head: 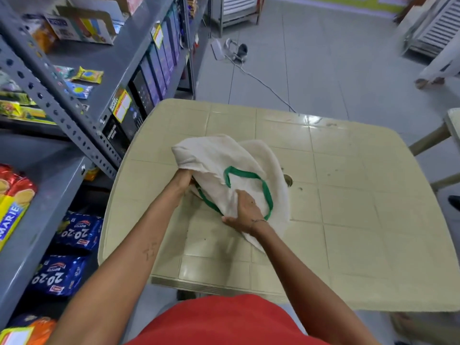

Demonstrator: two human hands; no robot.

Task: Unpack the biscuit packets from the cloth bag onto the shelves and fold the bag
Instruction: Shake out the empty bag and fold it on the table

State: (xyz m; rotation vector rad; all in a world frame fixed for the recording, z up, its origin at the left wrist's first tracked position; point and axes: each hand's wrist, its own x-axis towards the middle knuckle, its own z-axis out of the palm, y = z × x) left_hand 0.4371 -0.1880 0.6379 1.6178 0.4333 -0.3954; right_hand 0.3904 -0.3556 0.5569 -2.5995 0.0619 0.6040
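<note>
A white cloth bag (214, 155) with green handles (267, 192) lies crumpled on the beige plastic table (348, 220). My left hand (183, 181) reaches into the bag's mouth, its fingers hidden by the cloth. My right hand (245, 212) grips the near edge of the bag beside a handle. No biscuit packet shows inside the bag. Biscuit packets sit on the grey shelves (37, 207) at left: blue 20-20 packs (77, 230), a Marie pack (11, 210) and yellow packs (88, 74).
The metal shelf upright (57, 105) stands close to the table's left edge. Dark purple boxes (159, 66) line a shelf beyond. A cable and extension board (234, 52) lie on the tiled floor. Another person's foot (429, 82) is at far right.
</note>
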